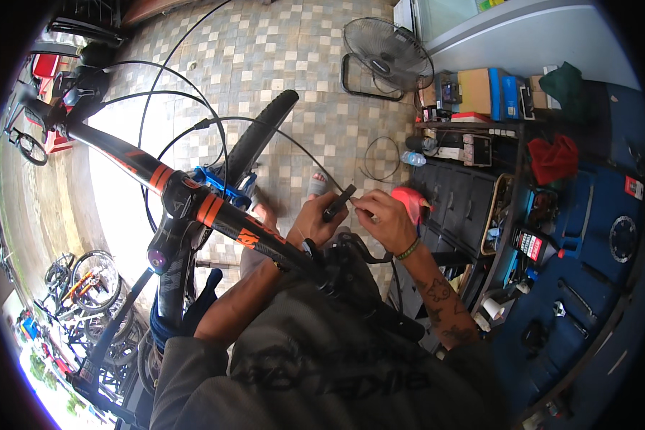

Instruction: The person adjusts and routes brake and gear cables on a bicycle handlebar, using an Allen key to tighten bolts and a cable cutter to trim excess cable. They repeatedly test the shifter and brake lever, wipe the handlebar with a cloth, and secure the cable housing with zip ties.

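My left hand (pixel 312 221) is closed around a small black bar-shaped part (pixel 340 202), held up just beyond the handlebar. Its exact kind is too small to tell. A black cable (pixel 294 140) arcs over from the bike's front and reaches this part. Close to its right side, my right hand (pixel 387 223) has thumb and fingers pinched together; whatever they hold is hidden. The black and orange handlebar (pixel 254 238) crosses in front of my left forearm. A brake lever (pixel 363 251) sits at its right end, below my hands.
The front tyre (pixel 261 136) and blue fork crown (pixel 226 183) lie beyond the handlebar. A floor fan (pixel 387 54) stands far right. Black drawers (pixel 448 190), a red container (pixel 410 204) and a blue tool board (pixel 588 287) line the right side. Several bikes (pixel 97 287) stand left.
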Tool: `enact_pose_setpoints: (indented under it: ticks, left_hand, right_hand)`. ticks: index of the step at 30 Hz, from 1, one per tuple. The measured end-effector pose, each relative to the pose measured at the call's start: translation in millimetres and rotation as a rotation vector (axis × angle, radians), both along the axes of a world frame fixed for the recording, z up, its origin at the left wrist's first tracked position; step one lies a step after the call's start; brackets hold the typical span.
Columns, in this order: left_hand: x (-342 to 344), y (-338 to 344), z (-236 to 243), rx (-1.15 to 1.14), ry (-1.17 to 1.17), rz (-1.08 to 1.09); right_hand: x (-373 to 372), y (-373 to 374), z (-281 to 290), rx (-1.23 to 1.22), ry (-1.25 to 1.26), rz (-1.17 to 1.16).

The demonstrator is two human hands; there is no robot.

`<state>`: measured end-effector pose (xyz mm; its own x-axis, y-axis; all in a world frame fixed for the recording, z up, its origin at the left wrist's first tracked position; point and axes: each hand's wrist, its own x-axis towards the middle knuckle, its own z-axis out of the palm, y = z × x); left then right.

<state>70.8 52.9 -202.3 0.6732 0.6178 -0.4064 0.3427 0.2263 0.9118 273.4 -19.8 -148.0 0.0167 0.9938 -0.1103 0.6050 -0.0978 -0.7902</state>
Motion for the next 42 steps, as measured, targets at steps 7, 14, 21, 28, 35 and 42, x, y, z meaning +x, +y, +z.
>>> enact_pose_setpoints:
  ticks: [7,14,21,28,35,42]
  left_hand:
    - [-4.3,11.0,4.0,0.003,-0.052,-0.108]
    - [0.0,9.1,0.5,0.103,-0.014,-0.111]
    - [8.1,2.1,-4.3,0.257,-0.023,0.036]
    - [10.3,2.7,-8.2,0.286,-0.038,0.037]
    - [10.4,2.0,-29.3,0.372,-0.08,0.113]
    - [9.5,8.5,-23.3,0.413,-0.003,0.126]
  right_hand:
    - [0.1,4.7,2.5,-0.014,0.0,-0.018]
    - [-0.1,7.1,6.5,-0.109,0.04,-0.091]
    - [-5.6,9.5,13.6,-0.368,0.248,-0.264]
    - [-0.2,22.6,25.7,-0.276,0.13,-0.15]
    - [-9.5,63.8,-19.6,-0.242,0.252,-0.071]
    - [-6.8,87.7,-21.4,-0.302,0.133,-0.011]
